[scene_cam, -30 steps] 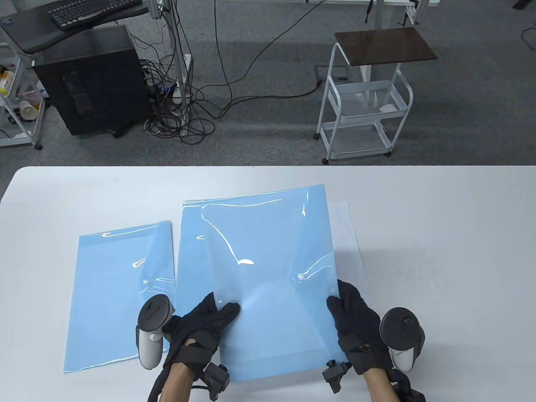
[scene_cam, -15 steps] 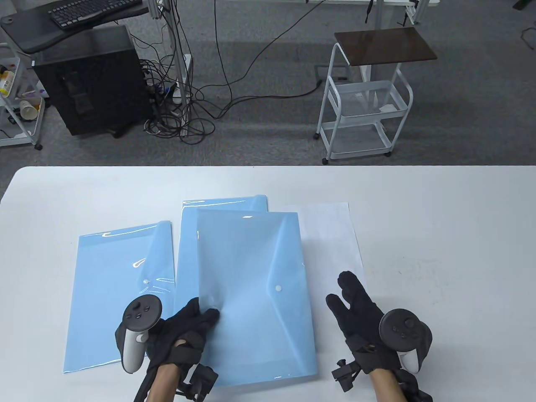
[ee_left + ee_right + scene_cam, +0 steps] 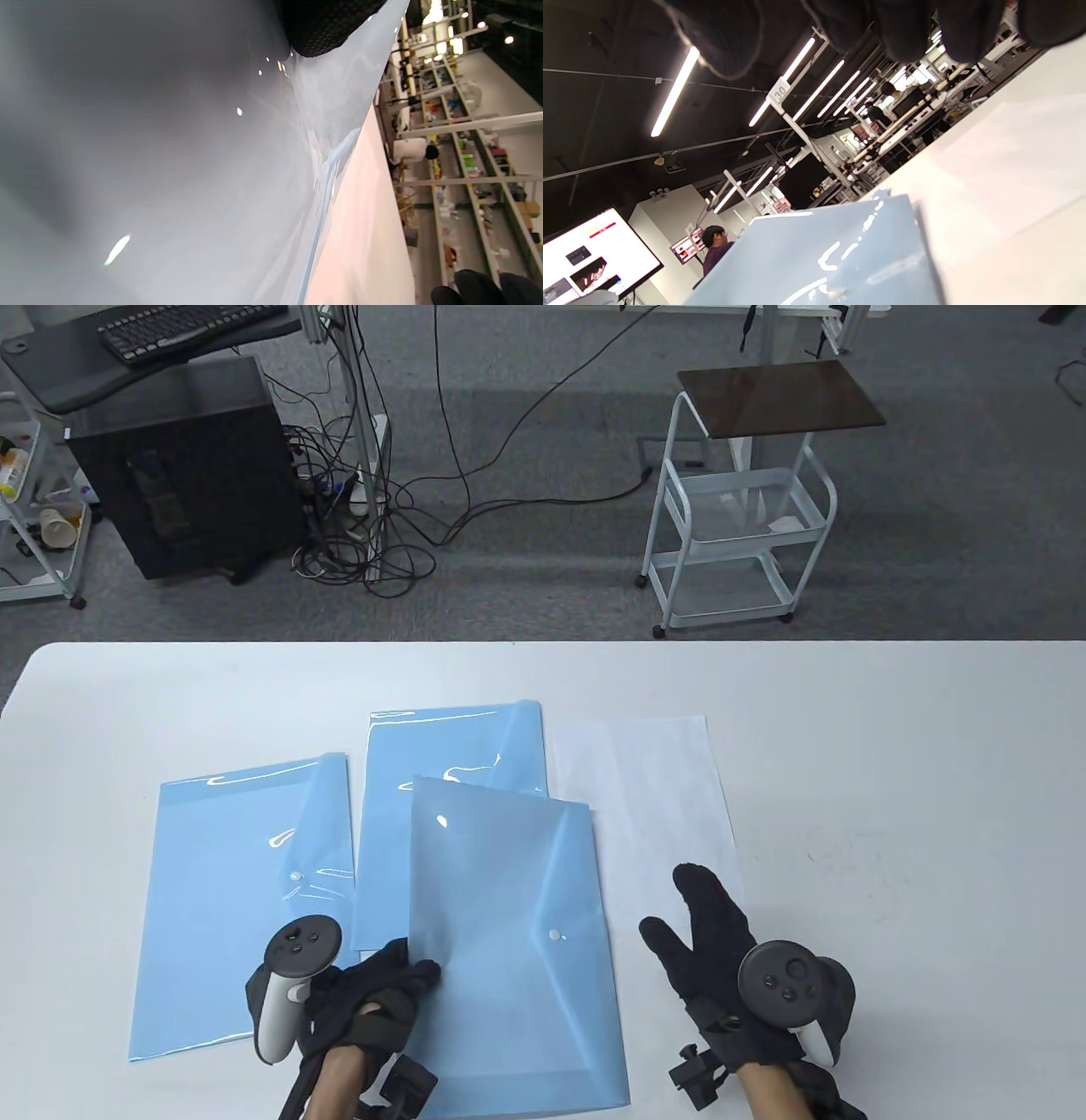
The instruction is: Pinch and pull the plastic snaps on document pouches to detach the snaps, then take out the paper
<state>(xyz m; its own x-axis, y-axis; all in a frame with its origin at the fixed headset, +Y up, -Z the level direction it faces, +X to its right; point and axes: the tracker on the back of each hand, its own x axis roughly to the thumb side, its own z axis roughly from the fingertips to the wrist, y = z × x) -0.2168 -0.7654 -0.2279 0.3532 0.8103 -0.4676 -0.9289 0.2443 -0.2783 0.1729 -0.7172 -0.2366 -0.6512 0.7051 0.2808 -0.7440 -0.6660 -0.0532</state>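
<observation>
My left hand [image 3: 414,969] pinches the left edge of a light blue document pouch [image 3: 509,950], held slightly tilted near the table's front edge. Its flap lies flat, with the white snap [image 3: 556,935] showing. In the left wrist view this pouch [image 3: 169,169] fills the frame under a fingertip [image 3: 326,29]. My right hand [image 3: 691,920] is open with straight fingers, holds nothing, and hovers to the right of the pouch over the corner of a white paper sheet [image 3: 653,797]. The right wrist view shows the pouch [image 3: 818,258] and the paper [image 3: 1009,161] below my fingers [image 3: 903,29].
Two more blue pouches lie flat: one at the left [image 3: 229,899] with a snap [image 3: 294,878], one behind the held pouch [image 3: 450,755]. The white table [image 3: 916,780] is bare on the right. A white cart [image 3: 738,526] and a computer tower [image 3: 178,475] stand beyond the far edge.
My right hand has let go of the pouch's right edge and opened. My left hand has lowered the pouch and drawn it toward the near edge, turning it slightly.
</observation>
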